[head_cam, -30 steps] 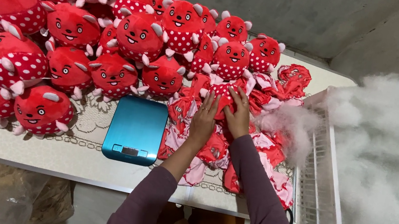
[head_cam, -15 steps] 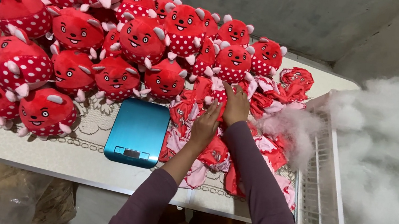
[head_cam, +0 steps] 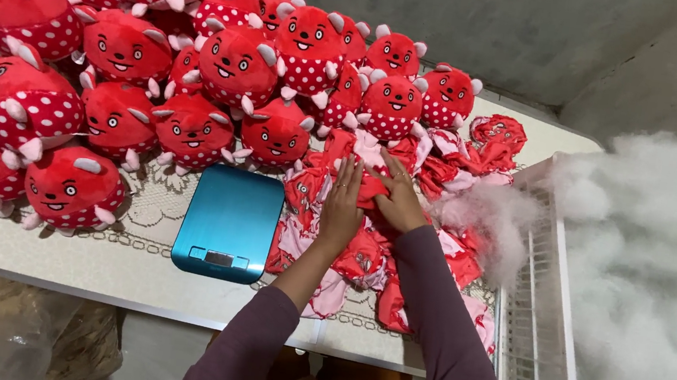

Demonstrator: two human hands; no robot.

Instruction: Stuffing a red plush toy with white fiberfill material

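Left hand (head_cam: 343, 204) flat, fingers spread on heap of limp red-and-pink unstuffed plush skins (head_cam: 365, 250), table's near right | right hand (head_cam: 396, 199) pinching one skin | judged light, floppy, snag-free; best gathered by a fabric fold | teal flat digital scale (head_cam: 230, 221) just left.
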